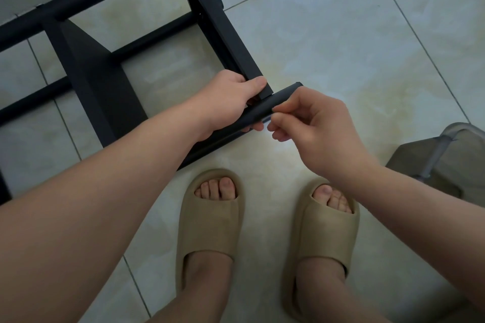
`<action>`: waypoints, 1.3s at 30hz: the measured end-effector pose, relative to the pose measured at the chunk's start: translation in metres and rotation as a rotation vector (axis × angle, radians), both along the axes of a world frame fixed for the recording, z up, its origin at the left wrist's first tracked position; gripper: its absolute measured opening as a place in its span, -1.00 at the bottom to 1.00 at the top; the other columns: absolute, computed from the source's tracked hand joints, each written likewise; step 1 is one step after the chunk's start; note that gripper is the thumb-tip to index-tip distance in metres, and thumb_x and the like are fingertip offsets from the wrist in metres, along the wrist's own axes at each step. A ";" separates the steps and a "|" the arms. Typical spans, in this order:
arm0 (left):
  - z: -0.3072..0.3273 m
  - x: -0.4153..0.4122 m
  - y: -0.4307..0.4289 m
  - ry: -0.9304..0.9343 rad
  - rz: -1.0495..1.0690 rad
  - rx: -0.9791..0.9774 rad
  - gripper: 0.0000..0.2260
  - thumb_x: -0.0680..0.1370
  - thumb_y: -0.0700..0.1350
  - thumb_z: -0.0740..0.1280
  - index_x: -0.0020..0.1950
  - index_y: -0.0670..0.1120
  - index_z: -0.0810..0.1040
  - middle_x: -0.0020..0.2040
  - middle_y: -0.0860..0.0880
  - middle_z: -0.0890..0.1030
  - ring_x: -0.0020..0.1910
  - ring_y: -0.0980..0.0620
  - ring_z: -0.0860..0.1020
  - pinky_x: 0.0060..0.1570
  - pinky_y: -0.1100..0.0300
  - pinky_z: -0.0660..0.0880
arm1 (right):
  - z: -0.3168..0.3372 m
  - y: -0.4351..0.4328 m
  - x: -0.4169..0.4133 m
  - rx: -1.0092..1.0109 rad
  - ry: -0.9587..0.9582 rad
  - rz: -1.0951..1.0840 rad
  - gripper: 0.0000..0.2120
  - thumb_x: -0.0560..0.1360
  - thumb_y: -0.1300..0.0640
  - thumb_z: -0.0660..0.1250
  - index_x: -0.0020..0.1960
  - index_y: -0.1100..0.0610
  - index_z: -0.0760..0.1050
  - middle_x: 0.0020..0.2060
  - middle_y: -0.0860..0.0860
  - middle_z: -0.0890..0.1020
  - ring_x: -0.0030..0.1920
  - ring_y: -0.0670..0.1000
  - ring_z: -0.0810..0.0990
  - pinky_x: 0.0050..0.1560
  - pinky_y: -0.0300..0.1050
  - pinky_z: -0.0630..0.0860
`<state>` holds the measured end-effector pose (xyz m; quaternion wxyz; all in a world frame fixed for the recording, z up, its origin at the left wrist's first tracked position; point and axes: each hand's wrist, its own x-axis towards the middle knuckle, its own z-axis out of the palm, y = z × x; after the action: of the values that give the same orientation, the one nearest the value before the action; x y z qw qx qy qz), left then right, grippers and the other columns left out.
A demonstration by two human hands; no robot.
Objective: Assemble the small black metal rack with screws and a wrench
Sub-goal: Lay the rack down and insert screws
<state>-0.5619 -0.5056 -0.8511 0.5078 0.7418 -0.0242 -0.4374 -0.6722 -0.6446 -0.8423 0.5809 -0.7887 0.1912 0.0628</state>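
Tiled floor [328, 42] under black rack [99, 81]; tube [278, 98] gripped by left hand [231, 97], pinched by right hand [315, 123].

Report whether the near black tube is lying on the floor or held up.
Held up: the left hand grips the black tube against the rack.

Open floor [341, 34] lies right of the rack [97, 81]; a grey object [441, 165] and slippered feet [210, 217] crowd the near side.
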 end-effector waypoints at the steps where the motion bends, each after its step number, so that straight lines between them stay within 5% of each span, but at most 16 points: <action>1: 0.000 0.000 0.000 -0.001 -0.005 -0.003 -0.60 0.69 -0.02 0.21 0.07 -0.38 0.58 -0.24 -0.22 0.68 -0.41 -0.06 0.63 -0.33 0.13 0.54 | 0.000 0.002 0.000 0.099 0.007 -0.049 -0.82 0.57 0.39 0.35 -0.15 0.18 0.50 -0.35 -0.05 0.70 -0.32 -0.03 0.67 -0.15 -0.12 0.64; 8: 0.001 0.000 0.001 0.011 0.015 -0.002 -0.60 0.68 0.00 0.24 0.04 -0.36 0.61 -0.16 -0.31 0.67 -0.32 -0.14 0.58 -0.33 0.12 0.59 | 0.001 0.012 -0.004 0.379 0.030 -0.230 -0.81 0.57 0.43 0.33 -0.13 0.20 0.47 -0.27 0.14 0.73 -0.29 0.04 0.70 -0.14 -0.08 0.68; 13: 0.003 0.000 0.002 0.047 0.002 -0.013 -0.66 0.69 0.00 0.22 -0.02 -0.25 0.61 -0.33 -0.07 0.68 -0.44 0.00 0.62 -0.38 0.17 0.57 | 0.006 0.006 0.001 0.323 0.076 -0.158 -0.81 0.57 0.41 0.33 -0.16 0.21 0.45 -0.37 0.06 0.70 -0.38 -0.03 0.66 -0.24 -0.14 0.65; 18: 0.004 0.000 0.002 0.062 0.012 -0.025 -0.67 0.69 0.00 0.22 0.01 -0.25 0.61 -0.30 -0.08 0.69 -0.39 -0.04 0.65 -0.38 0.17 0.58 | 0.009 0.004 0.003 0.303 0.122 -0.143 -0.81 0.58 0.39 0.35 -0.17 0.20 0.46 -0.41 0.04 0.67 -0.40 -0.06 0.65 -0.26 -0.10 0.67; 23: 0.004 0.001 0.002 0.100 0.025 -0.025 -0.66 0.68 0.01 0.24 0.07 -0.27 0.60 -0.19 -0.17 0.70 -0.33 -0.09 0.68 -0.33 0.14 0.61 | 0.006 0.000 0.003 -0.159 0.027 0.115 -0.79 0.57 0.29 0.35 -0.15 0.04 0.45 -0.35 -0.08 0.66 -0.31 -0.06 0.65 -0.14 -0.06 0.61; 27: 0.003 0.002 0.003 0.095 0.000 -0.032 -0.63 0.68 0.01 0.24 0.08 -0.31 0.60 -0.20 -0.20 0.69 -0.35 -0.07 0.67 -0.35 0.16 0.60 | 0.003 -0.001 0.004 -0.069 0.027 0.088 -0.78 0.57 0.32 0.34 -0.16 0.07 0.45 -0.32 -0.15 0.69 -0.31 -0.08 0.67 -0.15 -0.13 0.63; 33: 0.001 0.001 0.004 0.084 -0.009 -0.038 -0.64 0.68 0.02 0.24 0.03 -0.28 0.62 -0.28 -0.14 0.67 -0.41 -0.03 0.63 -0.35 0.16 0.60 | 0.001 0.001 0.005 0.261 0.059 -0.067 -0.79 0.57 0.40 0.35 -0.17 0.17 0.46 -0.33 0.07 0.72 -0.32 0.04 0.69 -0.21 -0.11 0.66; 39: 0.001 0.001 0.005 0.106 -0.002 -0.029 -0.65 0.67 0.02 0.24 0.09 -0.27 0.60 -0.11 -0.24 0.71 -0.28 -0.10 0.70 -0.23 0.09 0.62 | 0.007 -0.009 0.014 0.039 0.150 -0.062 -0.70 0.44 0.22 0.56 -0.12 0.11 0.40 -0.36 0.03 0.70 -0.41 0.00 0.65 -0.29 0.00 0.62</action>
<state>-0.5611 -0.5004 -0.8504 0.5184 0.7102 -0.0044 -0.4762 -0.6581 -0.6531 -0.8355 0.5817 -0.7642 0.2573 0.1072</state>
